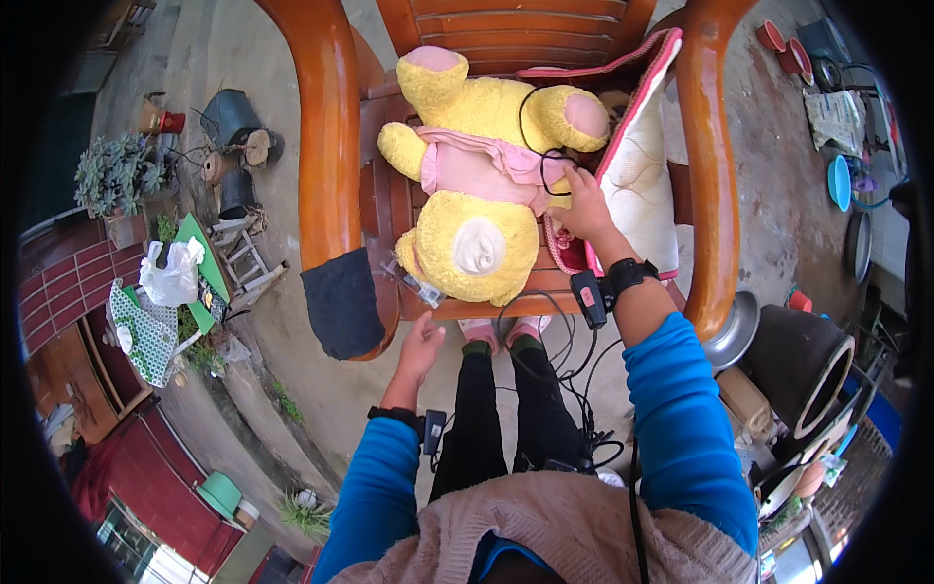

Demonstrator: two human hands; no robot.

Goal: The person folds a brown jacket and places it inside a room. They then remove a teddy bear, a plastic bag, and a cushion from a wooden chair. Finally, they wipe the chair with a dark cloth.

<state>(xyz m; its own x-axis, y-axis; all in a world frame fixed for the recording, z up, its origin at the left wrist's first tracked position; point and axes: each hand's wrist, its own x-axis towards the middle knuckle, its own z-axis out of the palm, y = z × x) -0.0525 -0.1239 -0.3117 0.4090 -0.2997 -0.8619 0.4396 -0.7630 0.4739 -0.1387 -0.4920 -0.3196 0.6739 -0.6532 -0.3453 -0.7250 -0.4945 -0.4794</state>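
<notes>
A yellow plush bear [478, 233] in a pink dress [474, 164] lies on its back on a wooden armchair, head towards me. My right hand [581, 204] rests at the bear's arm on the right, beside a looped black cord [543, 169]; its exact hold is unclear. Short of the seat's front edge, my left hand [422, 344] hangs with nothing seen in it, fingers loosely bent. Near it, a small clear plastic packet [429, 293] lies at the seat edge by the bear's head. A quilted cushion [642, 190] with pink trim is folded up along the right side.
Thick wooden armrests [328, 146] flank the seat; a dark cloth [343, 303] covers the left one's end. Black cables [584, 394] hang before my legs. A metal basin [733, 332] and a large dark pot [792, 365] stand at right. Potted plants [120, 175] stand at left.
</notes>
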